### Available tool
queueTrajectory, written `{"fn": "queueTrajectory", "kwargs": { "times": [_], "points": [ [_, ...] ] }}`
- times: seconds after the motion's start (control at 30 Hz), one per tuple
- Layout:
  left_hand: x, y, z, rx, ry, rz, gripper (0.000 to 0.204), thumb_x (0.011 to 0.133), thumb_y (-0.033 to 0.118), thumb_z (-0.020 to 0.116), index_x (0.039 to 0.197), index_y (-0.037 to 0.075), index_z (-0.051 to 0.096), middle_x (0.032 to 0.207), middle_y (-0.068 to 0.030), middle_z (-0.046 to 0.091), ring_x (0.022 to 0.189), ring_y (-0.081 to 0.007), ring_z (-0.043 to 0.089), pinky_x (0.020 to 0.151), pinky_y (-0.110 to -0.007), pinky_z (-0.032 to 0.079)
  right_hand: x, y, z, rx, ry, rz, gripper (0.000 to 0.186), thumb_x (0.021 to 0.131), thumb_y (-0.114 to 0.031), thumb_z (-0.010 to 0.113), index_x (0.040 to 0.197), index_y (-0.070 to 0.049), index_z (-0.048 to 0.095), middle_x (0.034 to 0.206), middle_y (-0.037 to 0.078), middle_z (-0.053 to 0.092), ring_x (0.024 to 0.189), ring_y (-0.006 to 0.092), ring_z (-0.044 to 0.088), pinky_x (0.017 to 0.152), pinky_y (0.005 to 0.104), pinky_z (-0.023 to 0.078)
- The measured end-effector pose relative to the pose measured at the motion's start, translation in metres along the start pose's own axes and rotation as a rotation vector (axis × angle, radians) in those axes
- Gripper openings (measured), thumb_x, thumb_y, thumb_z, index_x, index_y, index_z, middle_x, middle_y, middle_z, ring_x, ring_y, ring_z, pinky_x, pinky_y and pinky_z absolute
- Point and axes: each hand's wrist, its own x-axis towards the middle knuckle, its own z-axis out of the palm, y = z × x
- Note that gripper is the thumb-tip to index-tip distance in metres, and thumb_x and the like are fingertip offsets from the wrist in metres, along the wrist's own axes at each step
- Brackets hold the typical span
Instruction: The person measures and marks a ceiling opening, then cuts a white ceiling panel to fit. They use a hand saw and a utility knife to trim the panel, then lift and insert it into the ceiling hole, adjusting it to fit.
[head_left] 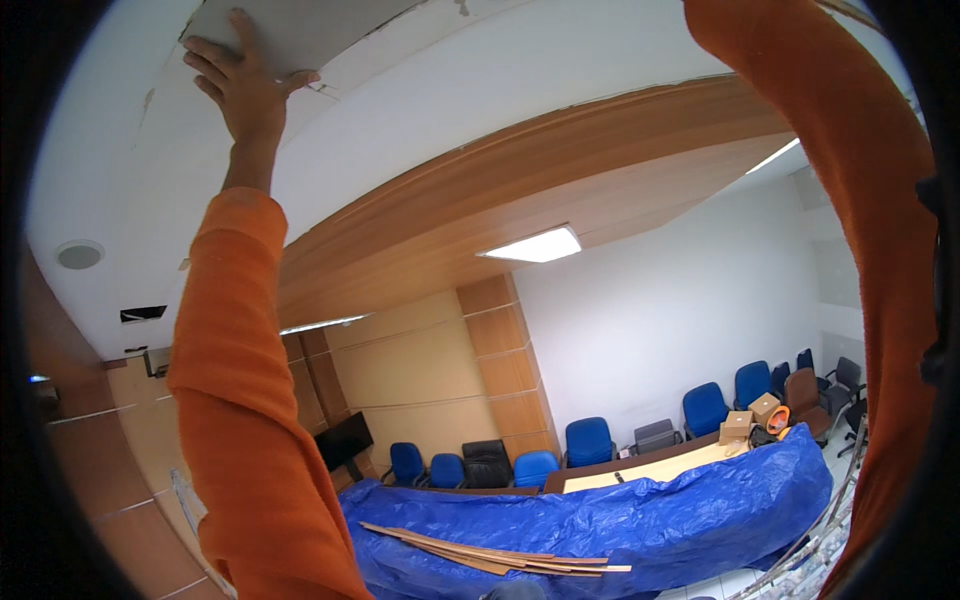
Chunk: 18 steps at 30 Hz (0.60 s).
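My left hand [248, 88] is raised overhead, its fingers spread flat against a grey panel [300, 35] set in the white ceiling [400, 110]. The hand presses near the panel's edge and grips nothing. Close to the thumb, the ceiling surface has a small broken or torn spot. On the right, my other arm in an orange sleeve [830, 130] reaches up past the top of the picture, so my right hand is out of sight. Whatever it touches cannot be seen.
A wood-faced ceiling drop [520, 150] with a lit lamp [535, 245] crosses ahead. Below, a blue tarp [680, 510] covers a long table, with wooden strips [490, 555] on it. Blue chairs [587, 442] and cardboard boxes [735, 428] stand behind. A ceiling opening [143, 314] lies left.
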Motion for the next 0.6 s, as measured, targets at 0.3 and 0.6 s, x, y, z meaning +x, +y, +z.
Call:
{"fn": "queueTrajectory", "kwargs": {
  "times": [0.3,0.6],
  "points": [
    [-0.043,-0.013,-0.004,-0.037,-0.08,-0.106,0.124,0.077,0.034,0.093,0.168,0.02,0.01,0.17,-0.0318,0.001,0.155,-0.057,0.012,0.125,-0.058,0.029,0.0,-0.004,-0.004,0.05,-0.023,0.063,0.12,0.082,-0.022,0.085,0.169,-0.016,0.003,0.09,0.018,0.075,0.086,0.0428,0.072,0.076,0.0507,0.055],
    [-0.078,0.029,0.045,-0.449,0.17,-0.612,0.078,0.098,0.03,0.065,0.157,-0.011,0.033,0.164,-0.0344,0.03,0.155,-0.0434,0.028,0.125,-0.048,0.029,0.0,-0.008,-0.004,0.097,0.028,0.054,0.122,0.08,-0.019,0.086,0.169,-0.019,0.003,0.098,0.018,0.076,0.087,0.0398,0.073,0.077,0.0501,0.056]
  ]
}}
